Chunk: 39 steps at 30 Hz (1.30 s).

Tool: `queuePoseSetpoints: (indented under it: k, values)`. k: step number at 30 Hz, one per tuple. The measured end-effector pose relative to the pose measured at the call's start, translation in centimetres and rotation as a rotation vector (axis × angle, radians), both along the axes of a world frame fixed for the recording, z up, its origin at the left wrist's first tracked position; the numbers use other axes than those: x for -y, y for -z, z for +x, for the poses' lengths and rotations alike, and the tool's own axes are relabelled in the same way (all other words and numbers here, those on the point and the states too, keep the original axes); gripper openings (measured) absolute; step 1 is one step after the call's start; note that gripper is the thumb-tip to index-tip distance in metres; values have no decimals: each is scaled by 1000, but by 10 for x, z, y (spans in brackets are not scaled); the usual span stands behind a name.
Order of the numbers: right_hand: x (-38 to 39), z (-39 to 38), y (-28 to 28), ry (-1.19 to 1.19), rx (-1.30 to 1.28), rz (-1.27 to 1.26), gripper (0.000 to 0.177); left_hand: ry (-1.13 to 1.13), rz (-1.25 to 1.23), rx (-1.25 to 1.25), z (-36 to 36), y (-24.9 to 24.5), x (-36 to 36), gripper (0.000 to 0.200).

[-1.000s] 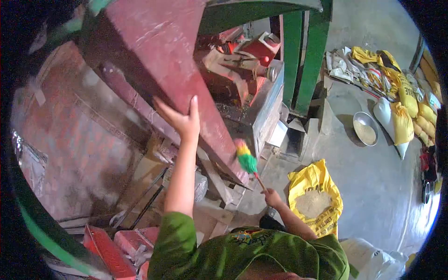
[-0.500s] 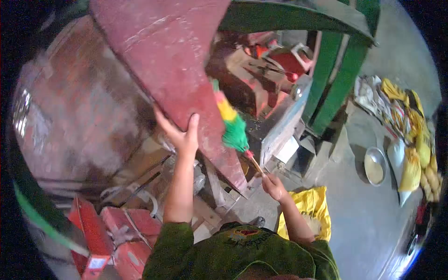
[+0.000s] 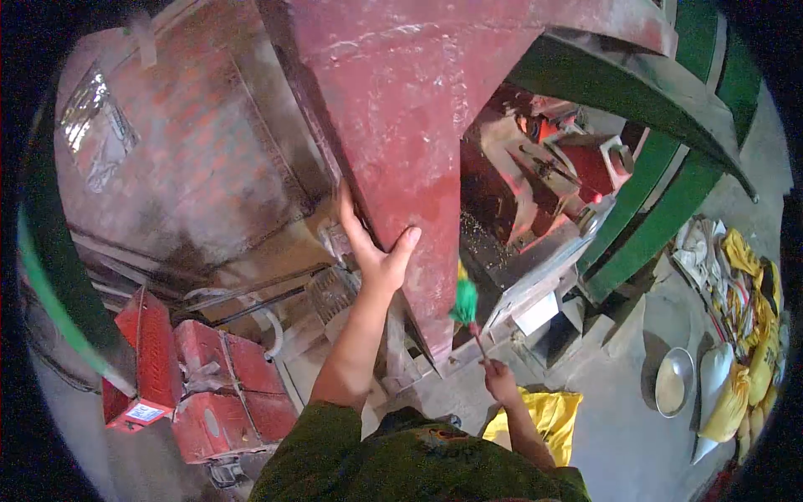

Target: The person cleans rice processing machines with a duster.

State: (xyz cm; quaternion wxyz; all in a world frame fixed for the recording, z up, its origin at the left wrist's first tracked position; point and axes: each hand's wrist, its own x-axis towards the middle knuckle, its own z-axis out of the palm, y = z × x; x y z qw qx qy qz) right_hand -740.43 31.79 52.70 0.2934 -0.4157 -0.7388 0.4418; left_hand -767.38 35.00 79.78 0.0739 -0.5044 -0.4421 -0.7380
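A large red metal panel (image 3: 401, 134) narrows downward to a point in front of me. My left hand (image 3: 381, 263) grips its left edge, thumb on the front face and fingers along the side. Down at the right, my right hand (image 3: 500, 383) is closed round the handle of a duster (image 3: 464, 303) with a green and yellow head. That head is raised beside the panel's lower right edge, which hides part of it.
Red motor housings (image 3: 230, 393) stand at lower left. Green metal legs (image 3: 661, 222) and dusty machine parts (image 3: 535, 176) are right of the panel. A yellow sack (image 3: 552, 418) lies by my right arm. A metal bowl (image 3: 672, 385) and several bags (image 3: 744, 351) sit farther right.
The view has shifted, so the panel and both hands sit differently in it. The duster's head has dropped lower along the panel's right edge. My left hand stays on the left edge.
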Motion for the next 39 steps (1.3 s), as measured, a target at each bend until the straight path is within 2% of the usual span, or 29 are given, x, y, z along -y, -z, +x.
queuePoseSetpoints:
  k: [1, 2, 4, 8, 10, 11, 12, 14, 15, 17, 19, 21, 23, 24, 26, 28, 30, 32, 33, 34, 35, 36, 38, 39]
  values:
    - [-2, -7, -44, 20, -13, -206, 32, 18, 7, 18, 0, 1, -1, 88]
    - [-4, -7, -69, 27, -12, -212, 32, 24, 1, 20, 0, 2, -2, 88]
    - [-8, -9, -102, -65, -287, -484, 33, -58, -12, -26, -3, 4, -2, 87]
    - [-12, -12, -111, -134, -468, -467, 33, -51, -7, -39, -2, 3, -1, 87]
    - [-15, -15, -84, -150, -416, -438, 32, -24, -12, -17, 2, -2, -1, 87]
    - [-16, -10, -55, -124, -286, -469, 31, -20, -9, -15, 1, -1, -1, 87]
    - [-11, -4, -8, -116, -278, -480, 31, -18, -12, -9, 1, 0, 0, 87]
    - [-5, 11, 75, -111, 85, -28, 32, 27, 19, 7, 0, 1, -3, 87]
    - [-8, 16, 89, -112, 91, -37, 32, -3, -1, -9, -2, 1, -2, 86]
    - [-9, 21, 107, -189, 303, -127, 32, -49, -11, -34, 0, -1, 0, 85]
    - [-13, 2, 7, -33, 258, -140, 29, -35, -13, -30, -2, 0, -3, 85]
    - [-25, -9, -13, 58, 102, 88, 29, -27, -19, -20, 0, 1, 0, 85]
    - [-34, -9, -68, -95, -120, -199, 28, -26, -19, -29, 1, -2, 1, 85]
    - [-28, -9, -81, -99, -120, -203, 28, -19, -6, -42, 1, -3, 1, 85]
    - [-19, -14, -96, -104, -351, -309, 28, -14, -27, -40, 1, -3, 2, 85]
    - [0, -10, -52, -96, -380, -350, 28, 61, -1, 14, 3, -4, 1, 85]
    - [15, 8, 13, -80, -211, -604, 33, 48, 8, -2, 3, -5, 2, 85]
    - [27, 38, 97, -88, 20, 88, 35, -28, -54, -71, 5, -10, 7, 86]
    - [26, 45, 96, -88, 20, 85, 35, -28, -57, -71, 5, -9, 7, 86]
    - [23, 51, 96, -151, 96, 55, 28, -35, -47, -68, 4, -8, 6, 85]
    - [22, 52, 87, -210, 171, 22, 21, -37, -39, -66, 4, -7, 5, 85]
    - [19, 44, 57, -133, 142, 36, 23, -27, -43, -69, 4, -7, 4, 85]
    - [11, 26, -34, -47, 123, 47, 25, -20, -34, -23, 5, -5, 4, 85]
    - [9, 19, -85, -34, 29, -127, 29, -20, -25, -23, 5, -5, 3, 84]
